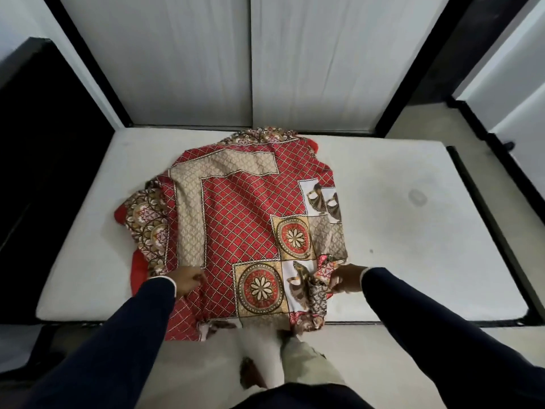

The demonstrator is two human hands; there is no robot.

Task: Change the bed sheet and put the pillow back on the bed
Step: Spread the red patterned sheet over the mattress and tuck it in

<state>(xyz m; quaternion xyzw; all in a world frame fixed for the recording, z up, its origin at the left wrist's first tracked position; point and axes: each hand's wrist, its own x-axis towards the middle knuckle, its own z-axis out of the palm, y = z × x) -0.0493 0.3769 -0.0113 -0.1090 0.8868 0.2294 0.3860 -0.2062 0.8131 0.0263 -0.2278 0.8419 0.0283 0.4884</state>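
Soft, even light fills the room, brightest on the pale wall panels [339, 63] straight ahead, with no glare anywhere. The white mattress [413, 225] looks a dull grey, mottled by faint smudges. Shadows are weak and diffuse; the deepest dark sits in the black surface at far left [38, 160], where detail is lost. The wide lens bows straight lines outward towards the edges. The picture is slightly soft throughout, and the dark sleeves [442, 335] at the bottom show no texture.
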